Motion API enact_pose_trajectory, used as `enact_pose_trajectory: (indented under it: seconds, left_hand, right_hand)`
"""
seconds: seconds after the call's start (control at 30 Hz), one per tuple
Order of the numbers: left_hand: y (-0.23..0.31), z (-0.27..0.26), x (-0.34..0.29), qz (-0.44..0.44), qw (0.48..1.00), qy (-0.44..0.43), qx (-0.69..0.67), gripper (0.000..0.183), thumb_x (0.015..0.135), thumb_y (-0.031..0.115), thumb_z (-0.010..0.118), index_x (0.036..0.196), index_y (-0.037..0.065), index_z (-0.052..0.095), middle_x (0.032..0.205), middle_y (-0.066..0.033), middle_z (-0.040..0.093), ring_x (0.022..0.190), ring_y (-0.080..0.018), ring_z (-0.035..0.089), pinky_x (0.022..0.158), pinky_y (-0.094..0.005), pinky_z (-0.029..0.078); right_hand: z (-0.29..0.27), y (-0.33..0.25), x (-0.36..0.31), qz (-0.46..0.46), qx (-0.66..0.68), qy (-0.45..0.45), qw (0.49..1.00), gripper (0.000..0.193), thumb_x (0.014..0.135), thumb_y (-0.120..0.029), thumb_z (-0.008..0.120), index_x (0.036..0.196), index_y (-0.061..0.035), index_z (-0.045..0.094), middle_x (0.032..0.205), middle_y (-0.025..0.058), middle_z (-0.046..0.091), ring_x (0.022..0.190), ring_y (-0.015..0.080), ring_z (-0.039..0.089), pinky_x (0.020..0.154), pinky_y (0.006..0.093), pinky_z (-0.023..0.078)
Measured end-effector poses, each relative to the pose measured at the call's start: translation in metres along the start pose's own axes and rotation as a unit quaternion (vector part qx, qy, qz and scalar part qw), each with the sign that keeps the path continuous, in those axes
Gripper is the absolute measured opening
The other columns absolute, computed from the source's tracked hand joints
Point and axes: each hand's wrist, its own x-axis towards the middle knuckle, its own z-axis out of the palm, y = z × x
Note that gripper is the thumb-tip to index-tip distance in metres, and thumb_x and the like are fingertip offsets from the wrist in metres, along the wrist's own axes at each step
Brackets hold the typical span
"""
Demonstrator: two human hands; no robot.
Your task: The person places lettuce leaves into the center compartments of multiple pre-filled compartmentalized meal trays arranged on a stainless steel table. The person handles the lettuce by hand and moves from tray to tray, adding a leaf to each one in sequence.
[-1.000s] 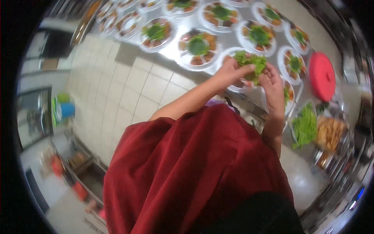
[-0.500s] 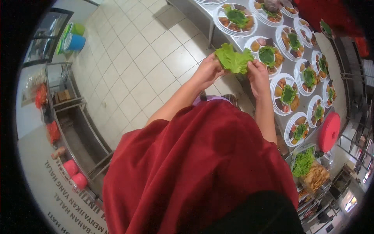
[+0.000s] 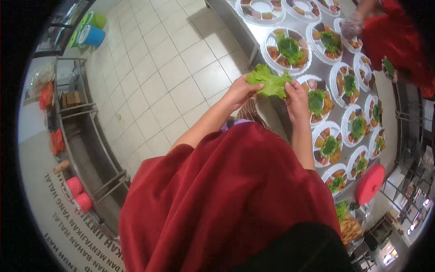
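Stretched between my two hands is a bright green lettuce leaf (image 3: 270, 85), held above the floor just left of the metal table. My left hand (image 3: 242, 92) pinches its left edge, thumb on top. With thumb and fingers, my right hand (image 3: 297, 99) grips the right edge, close to a white divided plate (image 3: 316, 122) of food. Several such plates stand in rows on the table, most with green leaves in the middle. A plate (image 3: 261, 21) at the far end shows a bare white centre.
Across the table a co-worker's gloved hand (image 3: 351, 28) reaches over the plates. A red lid (image 3: 370, 183) and a container of lettuce and fried pieces (image 3: 350, 229) are at the near right. Left are a metal sink unit (image 3: 86, 149) and a blue bucket (image 3: 92, 35).
I have moved forward along the table, so more far plates show. The lettuce leaf stays between my hands. The co-worker's gloved hand shows more plainly.
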Motion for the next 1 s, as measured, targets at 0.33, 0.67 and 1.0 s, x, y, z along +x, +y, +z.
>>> enact_pose_trajectory:
  seconds: [0.33,0.67,1.0]
  left_hand:
    - [0.084,-0.003,0.116,0.036,0.964,0.077,0.254,0.044,0.074,0.016,0.069,0.111,0.002,0.05,0.085,-0.0021,0.06,0.067,-0.0084,0.053,0.052,-0.02,0.041]
    - [0.12,-0.032,0.187,0.062,0.959,0.1,0.256,0.043,0.078,0.018,0.064,0.114,0.001,0.049,0.086,-0.0034,0.06,0.067,-0.0077,0.054,0.054,-0.02,0.042]
    - [0.186,-0.033,0.264,0.047,0.933,-0.081,0.348,0.038,0.076,0.016,0.065,0.11,0.003,0.053,0.092,-0.0098,0.06,0.06,-0.0105,0.056,0.048,-0.0226,0.045]
  right_hand:
    - [-0.004,-0.049,0.148,0.015,-0.138,-0.089,0.986,0.038,0.077,0.003,0.056,0.114,-0.0016,0.046,0.095,0.0094,0.059,0.083,0.0112,0.057,0.073,0.0218,0.046]
    - [0.004,-0.057,0.242,0.009,-0.256,-0.117,0.959,0.026,0.08,-0.004,0.053,0.105,-0.002,0.061,0.093,0.0006,0.06,0.081,0.0057,0.052,0.072,0.0187,0.041]
    - [0.015,-0.063,0.238,-0.003,-0.279,0.13,0.951,0.031,0.075,-0.011,0.067,0.105,-0.0069,0.063,0.078,-0.0017,0.06,0.066,0.0039,0.05,0.061,0.0183,0.04]
